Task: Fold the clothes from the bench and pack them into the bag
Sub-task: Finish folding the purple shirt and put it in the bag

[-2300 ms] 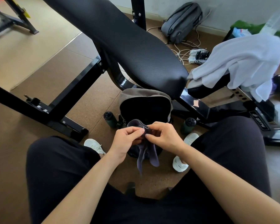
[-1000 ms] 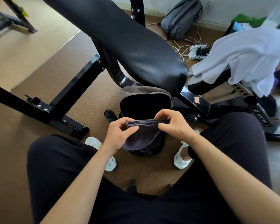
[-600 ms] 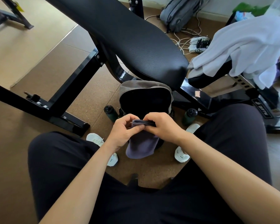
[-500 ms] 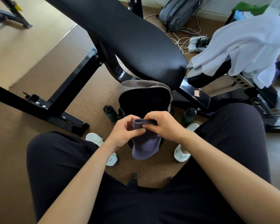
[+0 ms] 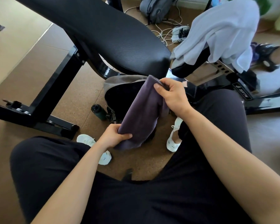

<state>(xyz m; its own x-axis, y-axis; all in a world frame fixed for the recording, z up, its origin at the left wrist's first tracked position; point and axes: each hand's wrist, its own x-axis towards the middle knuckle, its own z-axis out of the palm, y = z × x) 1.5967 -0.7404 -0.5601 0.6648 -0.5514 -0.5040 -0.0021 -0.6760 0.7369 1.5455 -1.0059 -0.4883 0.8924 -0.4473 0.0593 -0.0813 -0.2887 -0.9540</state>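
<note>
The left hand [image 5: 115, 137] is gripping the near end of a purple cloth [image 5: 142, 113] while the right hand [image 5: 171, 94] is pinching its far end, stretching it over what looks like the open bag [image 5: 113, 81] below the bench [image 5: 103, 34].

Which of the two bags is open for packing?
The grey-rimmed bag on the floor under the tip of the bench, its dark mouth gaping behind the purple garment. The grey backpack farther back looks closed.
</note>
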